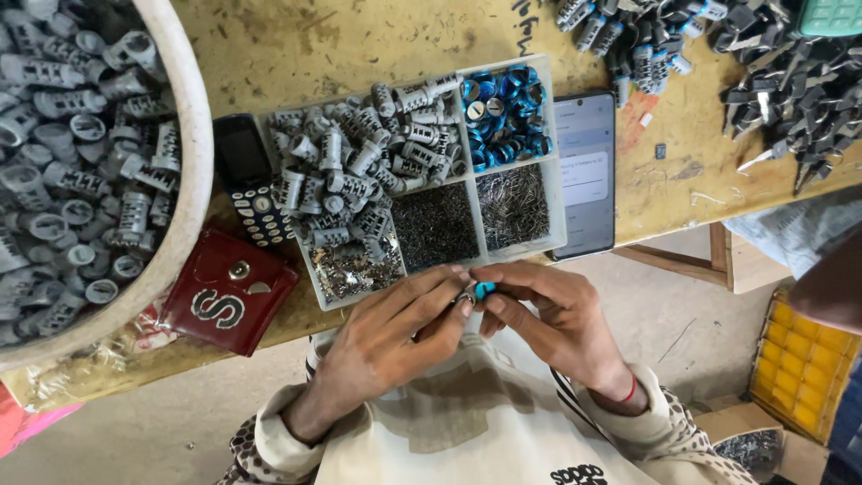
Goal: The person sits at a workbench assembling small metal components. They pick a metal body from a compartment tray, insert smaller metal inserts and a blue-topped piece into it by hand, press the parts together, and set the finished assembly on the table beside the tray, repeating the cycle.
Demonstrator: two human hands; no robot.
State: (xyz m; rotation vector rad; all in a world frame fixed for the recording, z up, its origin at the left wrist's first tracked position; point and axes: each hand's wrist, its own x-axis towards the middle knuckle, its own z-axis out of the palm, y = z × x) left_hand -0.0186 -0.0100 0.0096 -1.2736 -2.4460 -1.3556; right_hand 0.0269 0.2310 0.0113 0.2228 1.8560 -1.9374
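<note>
I see my left hand [395,337] and right hand [548,319] meeting fingertip to fingertip just below the clear plastic compartment tray [557,202] on the worktop [296,45], both pinched narrow on a small grey metal cylinder with a blue cap [479,291] lying crosswise between them, the blue end toward my right hand.

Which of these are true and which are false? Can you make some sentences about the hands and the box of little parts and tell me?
1. The left hand and the right hand meet over a small blue ring. True.
2. The blue rings in the divided tray are mixed in with the grey cylinders. False: they have a compartment of their own.
3. A smartphone lies right beside the tray. True.
4. The red wallet lies inside the big white bowl. False: it lies on the table, beside the bowl.
</note>
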